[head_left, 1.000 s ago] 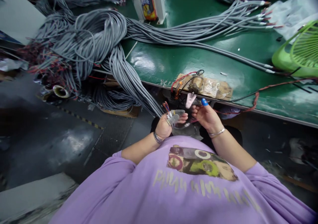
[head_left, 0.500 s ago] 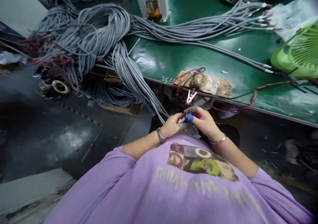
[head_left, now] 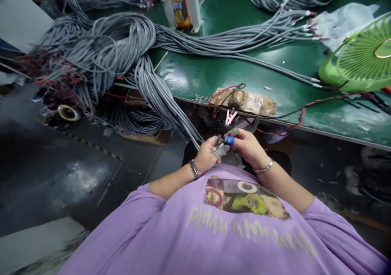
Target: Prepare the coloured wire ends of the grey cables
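Observation:
My left hand [head_left: 207, 155] is closed on the end of a grey cable [head_left: 195, 142], just off the bench's front edge. Thin dark and reddish wire ends stick out between its fingers. My right hand [head_left: 247, 145] pinches close beside it, with a blue wrap [head_left: 229, 140] on the thumb and a grey cover on a finger. The fingertips of both hands nearly meet; what the right one pinches looks like the thin wires, but is mostly hidden. A pink clip [head_left: 230, 117] stands just beyond my hands at the bench edge.
A large heap of grey cables [head_left: 122, 43] lies across the green bench [head_left: 256, 69] and hangs over its edge. A taped wooden block [head_left: 259, 104] sits at the front edge. On the right stand a green fan [head_left: 360, 59] and a plastic bag [head_left: 342, 22]. A person's arm shows at the back.
The view has shifted slightly, bringing more of the fan into sight. My right hand has turned a little and its fingertips have drawn slightly apart from the left hand's wire ends.

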{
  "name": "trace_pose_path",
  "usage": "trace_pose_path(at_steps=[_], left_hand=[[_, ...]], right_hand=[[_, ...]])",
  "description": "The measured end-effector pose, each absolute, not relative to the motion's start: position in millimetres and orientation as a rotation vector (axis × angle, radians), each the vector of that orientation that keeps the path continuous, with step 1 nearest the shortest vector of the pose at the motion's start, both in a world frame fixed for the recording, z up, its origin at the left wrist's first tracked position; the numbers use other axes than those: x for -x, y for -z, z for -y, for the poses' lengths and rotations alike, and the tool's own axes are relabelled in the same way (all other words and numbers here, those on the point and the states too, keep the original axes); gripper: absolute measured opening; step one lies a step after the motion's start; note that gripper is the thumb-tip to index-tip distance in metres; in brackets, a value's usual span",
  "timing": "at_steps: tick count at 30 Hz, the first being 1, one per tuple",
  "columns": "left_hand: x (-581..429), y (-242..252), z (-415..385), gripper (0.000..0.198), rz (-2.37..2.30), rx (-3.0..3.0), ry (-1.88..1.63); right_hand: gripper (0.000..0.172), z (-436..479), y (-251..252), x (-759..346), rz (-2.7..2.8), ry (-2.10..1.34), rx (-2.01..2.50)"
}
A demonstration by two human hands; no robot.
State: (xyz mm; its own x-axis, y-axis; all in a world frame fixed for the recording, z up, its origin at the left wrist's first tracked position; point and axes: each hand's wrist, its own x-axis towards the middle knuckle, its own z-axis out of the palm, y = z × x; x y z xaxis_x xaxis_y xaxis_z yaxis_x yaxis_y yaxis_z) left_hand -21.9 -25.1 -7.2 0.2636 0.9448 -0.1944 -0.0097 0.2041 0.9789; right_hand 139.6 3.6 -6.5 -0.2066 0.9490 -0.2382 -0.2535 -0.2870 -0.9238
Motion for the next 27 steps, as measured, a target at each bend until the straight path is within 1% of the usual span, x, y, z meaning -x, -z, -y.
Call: trace_pose_path(at_steps=[3,7,11,15,23,27], left_hand=[[20,5,26,0.041,-1.148,-1.097,-0.944],[20,6,23,0.040,-1.205,-1.079,-0.962],[24,5,17,0.040,-1.146,-1.096,-0.879],[27,3,13,0.039,-1.104,-1.098,-0.816],[21,12,9,0.033,-1.091,-0.816,-1.155],[20,11,7,0.034,-1.100,-0.753,-1.221]], right_hand=[[0.036,-5,7,-135,0.890,-1.726,1.089],[0.035,-4,8,-133,0.951,-1.645,1.082],[0.029,-3,6,-134,1.025,-1.576,1.057],[0.029,-7,5,-137,1.054,-1.579,1.062],[0.035,-7,15,-129,0.997,-1.693,1.083],[0.036,-3,16,-126,1.084,-1.681,1.079]])
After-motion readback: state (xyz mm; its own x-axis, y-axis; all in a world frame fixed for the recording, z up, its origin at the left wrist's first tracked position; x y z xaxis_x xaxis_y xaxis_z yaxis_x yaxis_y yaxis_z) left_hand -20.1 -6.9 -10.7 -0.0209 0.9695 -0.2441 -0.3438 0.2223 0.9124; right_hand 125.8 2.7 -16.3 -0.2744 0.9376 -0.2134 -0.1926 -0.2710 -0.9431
